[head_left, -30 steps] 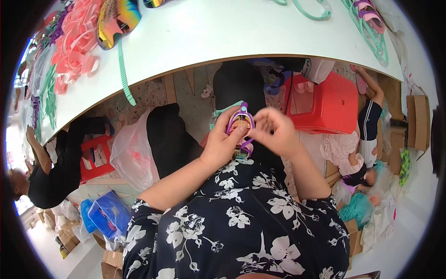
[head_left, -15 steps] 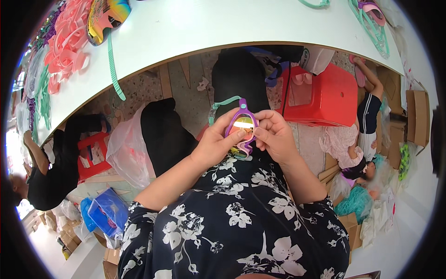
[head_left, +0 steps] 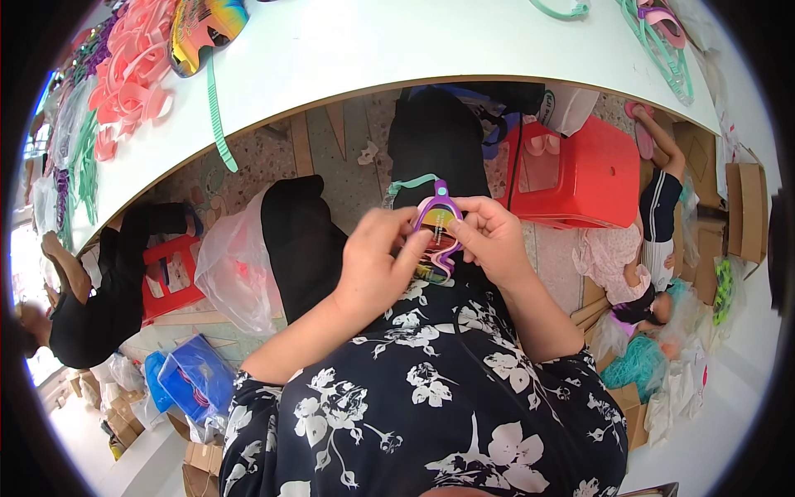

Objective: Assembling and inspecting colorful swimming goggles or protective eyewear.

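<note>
Swim goggles [head_left: 440, 199] with a purple frame, shiny mirrored lenses and a teal strap are held upright on end above my lap. My right hand [head_left: 495, 246] pinches their right side, its thumb on the upper lens. At the opposite edge is my left hand [head_left: 373, 258], fingers curled and thumb tip against the frame near the lens. Part of the frame's left edge is hidden behind these fingers. The teal strap [head_left: 411, 182] loops out to the left from the frame's top end.
A white table [head_left: 331, 54] curves across the far side. On it lie a pile of coral-pink straps [head_left: 132, 70], a mirrored visor piece [head_left: 207, 31] and teal-strapped goggles [head_left: 662, 41]. A red stool [head_left: 584, 174] stands right. Other people sit at far left and right.
My left hand has shifted left and lower, with its thumb drawn back from the lens to the frame's edge. My right hand keeps its pinch. The view has shifted slightly.
</note>
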The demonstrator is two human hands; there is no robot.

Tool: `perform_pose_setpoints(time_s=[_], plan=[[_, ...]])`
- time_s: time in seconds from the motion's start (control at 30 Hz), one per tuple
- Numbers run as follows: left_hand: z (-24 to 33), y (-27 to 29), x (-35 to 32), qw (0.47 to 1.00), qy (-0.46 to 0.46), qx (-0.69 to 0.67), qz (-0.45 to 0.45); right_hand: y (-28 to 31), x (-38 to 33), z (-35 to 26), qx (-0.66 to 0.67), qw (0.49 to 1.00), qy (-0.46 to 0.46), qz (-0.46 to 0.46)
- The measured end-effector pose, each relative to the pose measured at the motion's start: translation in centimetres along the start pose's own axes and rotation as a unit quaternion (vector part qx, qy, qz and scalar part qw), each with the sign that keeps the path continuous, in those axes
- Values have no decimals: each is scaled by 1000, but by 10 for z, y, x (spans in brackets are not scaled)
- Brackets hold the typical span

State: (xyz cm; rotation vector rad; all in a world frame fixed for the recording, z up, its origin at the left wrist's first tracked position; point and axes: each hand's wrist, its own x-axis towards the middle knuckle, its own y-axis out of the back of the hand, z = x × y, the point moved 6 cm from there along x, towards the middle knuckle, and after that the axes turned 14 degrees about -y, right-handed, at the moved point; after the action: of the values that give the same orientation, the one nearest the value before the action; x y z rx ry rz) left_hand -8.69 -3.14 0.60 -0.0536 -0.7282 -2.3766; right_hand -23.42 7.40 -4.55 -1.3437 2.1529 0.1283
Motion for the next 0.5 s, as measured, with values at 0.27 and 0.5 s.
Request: perform_pose_setpoints(time_s=[0.27, 0.5], plan=[[15, -3, 6, 978, -135, 146, 59, -5, 3, -2, -11, 1000, -4, -1], [-8, 2, -3, 996, -4, 13, 92, -8, 1, -6, -25, 999, 3, -28]])
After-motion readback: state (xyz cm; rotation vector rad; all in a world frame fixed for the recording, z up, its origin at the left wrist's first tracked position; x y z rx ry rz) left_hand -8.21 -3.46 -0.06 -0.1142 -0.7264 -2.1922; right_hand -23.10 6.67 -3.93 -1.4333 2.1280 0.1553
